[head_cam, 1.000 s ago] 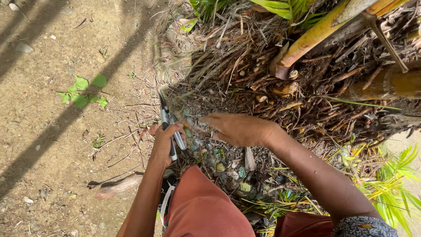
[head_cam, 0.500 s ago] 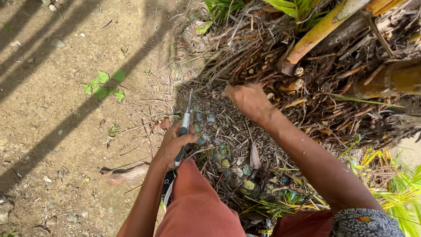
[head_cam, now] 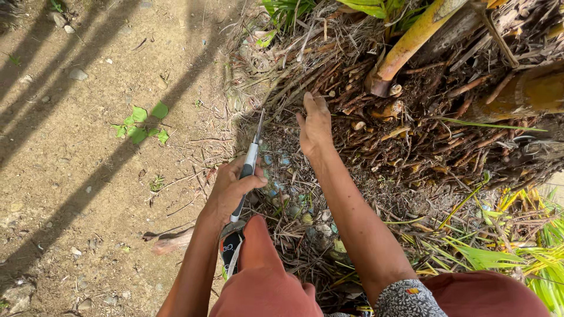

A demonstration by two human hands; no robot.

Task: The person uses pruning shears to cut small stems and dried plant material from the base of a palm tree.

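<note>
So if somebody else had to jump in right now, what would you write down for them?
Left hand: fingers wrapped round the handle of a knife, blade pointing up toward the dry roots.
Right hand: open, holding nothing, reaching flat against the tangled roots at the base of the palm stem.
Done: no cut piece shows in either hand.
Left: the root tangle looks uncut where the right hand rests.

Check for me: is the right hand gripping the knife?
No, the left hand grips the knife; the right hand reaches open toward the dry roots.
</note>
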